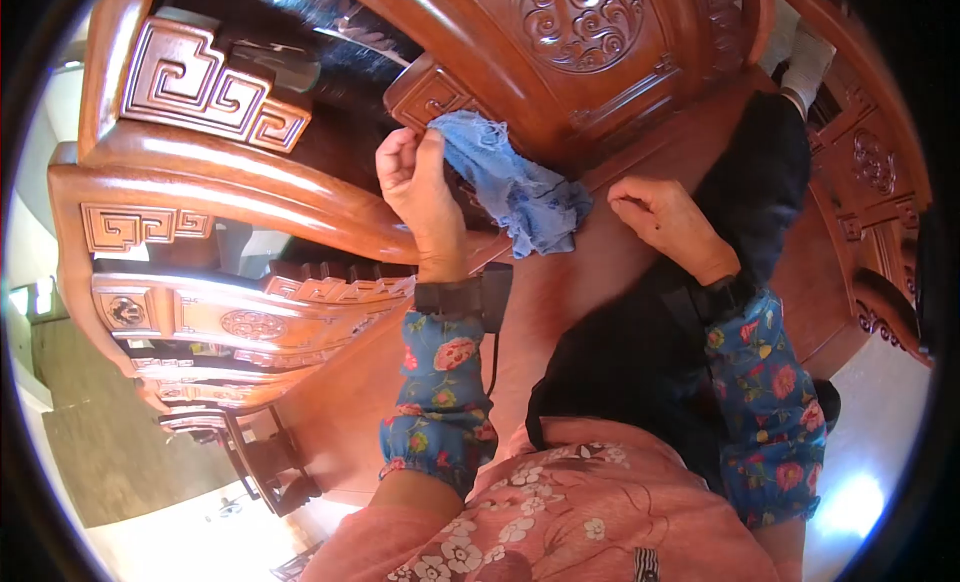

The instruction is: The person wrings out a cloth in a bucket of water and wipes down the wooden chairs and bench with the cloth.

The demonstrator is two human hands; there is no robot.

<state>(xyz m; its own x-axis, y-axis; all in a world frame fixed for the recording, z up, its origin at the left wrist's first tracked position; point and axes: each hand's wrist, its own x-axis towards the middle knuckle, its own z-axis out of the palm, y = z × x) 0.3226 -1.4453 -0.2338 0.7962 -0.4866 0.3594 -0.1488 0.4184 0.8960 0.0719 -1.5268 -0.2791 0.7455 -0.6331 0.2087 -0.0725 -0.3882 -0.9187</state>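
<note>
My left hand [420, 182] pinches the upper corner of a crumpled blue cloth [515, 182] with frayed edges. The cloth hangs from the fingers across the foot of a carved wooden backrest [580, 42], and its lower end spreads near the reddish-brown seat [555, 292]. To the right of the cloth, my right hand [672, 222] hovers over the seat and my dark-trousered leg. Its fingers are curled in, and what they hold, if anything, is hidden. A small carved step-shaped panel [435, 94] sits right behind the cloth.
Polished carved wood with a key-pattern panel [205, 82] rises at the upper left. A long row of carved backrests [250, 317] runs down the left. More carved furniture [875, 162] stands at the right. A wooden armrest [265, 462] is at the lower left.
</note>
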